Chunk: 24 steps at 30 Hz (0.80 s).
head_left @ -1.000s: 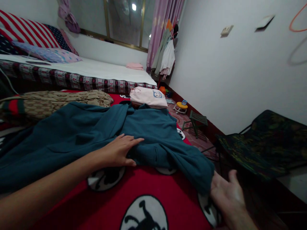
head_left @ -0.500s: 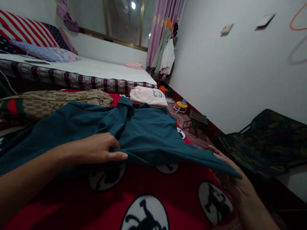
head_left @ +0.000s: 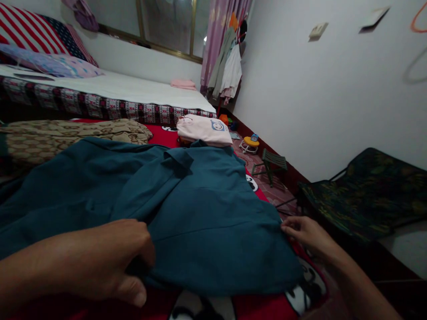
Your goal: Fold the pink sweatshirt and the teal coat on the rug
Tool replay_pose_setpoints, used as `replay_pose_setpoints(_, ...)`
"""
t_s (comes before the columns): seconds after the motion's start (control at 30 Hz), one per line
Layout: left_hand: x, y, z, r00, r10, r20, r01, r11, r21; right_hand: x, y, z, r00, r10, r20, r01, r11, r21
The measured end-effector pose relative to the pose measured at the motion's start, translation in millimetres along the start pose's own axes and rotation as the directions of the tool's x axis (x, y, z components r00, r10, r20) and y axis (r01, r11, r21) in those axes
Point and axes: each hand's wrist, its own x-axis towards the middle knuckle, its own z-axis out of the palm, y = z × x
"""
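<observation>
"Red cloth with round black-and-white prints covered the near surface. What lay on it?"

"One wide, teal fabric garment, spread across the middle, just nearer than a folded pale-pink garment."

"And the grip?"

"The right hand seemed to pinch its right edge between thumb and fingertips. The left hand was over the near part, fingers curled, thumb apart; I couldn't tell whether it had cloth caught."

"How would it handle?"

"Soft, limp and fairly light, I judged, quick to crease; best held by its near hem and right corner."
</observation>
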Motion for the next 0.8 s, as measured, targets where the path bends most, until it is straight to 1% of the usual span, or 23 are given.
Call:
replay_pose_setpoints(0.03, 2.8, 6.5, -0.5, 0.988, 0.005, 0.152, 0.005, 0.998, -0.065, 3.8, 2.2, -1.2, 0.995, -0.022, -0.101, 0.01, 0.993, -0.116)
replay_pose_setpoints(0.07, 7.2, 11.8, -1.6, 0.956, 0.018, 0.292, 0.019, 0.993, -0.12, 9.6, 2.7, -1.5, 0.98, -0.055, -0.192, 0.015, 0.979, -0.204)
replay_pose_setpoints(0.1, 13.1, 15.7, -2.6, 0.922, 0.032, 0.386, 0.032, 0.987, -0.158, 17.4, 1.8, -0.6, 0.964, -0.095, -0.249, 0.029, 0.966, -0.258)
replay_pose_setpoints(0.13, 20.4, 18.3, -2.8, 0.913, 0.039, 0.406, 0.037, 0.983, -0.177, 26.7, -0.1, 1.8, 0.954, -0.135, -0.269, 0.057, 0.959, -0.279)
replay_pose_setpoints(0.17, 28.8, 19.5, -1.8, 0.924, 0.047, 0.381, 0.028, 0.981, -0.19, 37.2, -2.7, 5.6, 0.952, -0.165, -0.259, 0.093, 0.958, -0.271)
replay_pose_setpoints(0.2, 38.0, 19.5, 0.9, 0.947, 0.048, 0.318, 0.017, 0.98, -0.198, 48.3, -5.8, 10.5, 0.954, -0.185, -0.235, 0.127, 0.962, -0.242)
replay_pose_setpoints(0.27, 57.8, 17.0, 10.6, 0.99, 0.033, 0.135, -0.005, 0.978, -0.208, 69.8, -13.2, 21.7, 0.963, -0.202, -0.179, 0.176, 0.973, -0.153)
replay_pose_setpoints(0.33, 77.6, 13.0, 23.6, 0.999, 0.035, -0.023, -0.039, 0.979, -0.199, 87.5, -22.5, 31.5, 0.969, -0.19, -0.156, 0.178, 0.98, -0.086)
replay_pose_setpoints(0.4, 95.8, 9.6, 36.5, 0.992, 0.056, -0.113, -0.077, 0.978, -0.195, 100.0, -34.4, 36.9, 0.973, -0.16, -0.168, 0.147, 0.986, -0.082)
replay_pose_setpoints(0.47, 111.8, 8.4, 46.8, 0.987, 0.064, -0.149, -0.099, 0.966, -0.241, 107.9, -48.7, 37.8, 0.972, -0.131, -0.194, 0.11, 0.987, -0.119)
replay_pose_setpoints(0.53, 125.8, 10.0, 54.4, 0.985, 0.029, -0.167, -0.087, 0.934, -0.347, 112.3, -65.4, 36.9, 0.969, -0.131, -0.209, 0.104, 0.986, -0.134)
replay_pose_setpoints(0.6, 137.6, 14.5, 60.5, 0.982, -0.026, -0.186, -0.064, 0.885, -0.461, 114.1, -84.0, 37.5, 0.962, -0.156, -0.222, 0.133, 0.984, -0.115)
replay_pose_setpoints(0.67, 146.8, 21.3, 66.3, 0.976, -0.049, -0.212, -0.066, 0.862, -0.503, 113.7, -103.0, 41.2, 0.96, -0.199, -0.199, 0.196, 0.98, -0.036)
replay_pose_setpoints(0.7, 150.2, 25.2, 69.2, 0.973, -0.039, -0.227, -0.075, 0.879, -0.47, 112.9, -111.7, 43.9, 0.96, -0.236, -0.148, 0.245, 0.969, 0.042)
replay_pose_setpoints(0.73, 152.9, 29.2, 72.3, 0.97, -0.017, -0.243, -0.084, 0.912, -0.401, 112.0, -119.0, 46.4, 0.956, -0.285, -0.07, 0.292, 0.947, 0.134)
replay_pose_setpoints(0.77, 154.9, 33.0, 75.4, 0.967, 0.005, -0.256, -0.086, 0.948, -0.306, 111.4, -124.5, 48.4, 0.941, -0.337, 0.022, 0.325, 0.921, 0.217)
replay_pose_setpoints(0.8, 156.3, 36.5, 78.5, 0.964, 0.022, -0.266, -0.079, 0.976, -0.204, 111.3, -127.6, 49.4, 0.92, -0.375, 0.11, 0.34, 0.907, 0.249)
